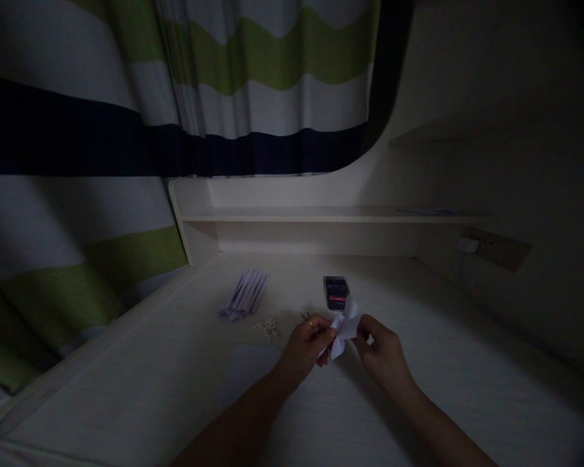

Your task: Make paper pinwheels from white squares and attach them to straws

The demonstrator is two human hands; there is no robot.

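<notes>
Over the desk I hold a white folded paper (345,327) with several petal-like flaps, somewhat like a pinwheel. My left hand (307,344), with a ring on one finger, is closed on its left side, thumb on top. At the right edge of the paper, the fingers of my right hand (382,350) are bent together in a pinch on a flap; the fingertips are partly hidden. Just behind the paper lies a phone (336,295) with a lit screen. To the left are a small pile of short pale sticks (268,327) and a bundle of thin paper strips or rolls (244,295).
A flat pale sheet (250,366) lies on the desk (141,389) beside my left forearm. A low shelf (292,214) runs along the back. Striped curtains (272,65) hang at left and behind. A white plug (467,245) sits in the right wall's socket.
</notes>
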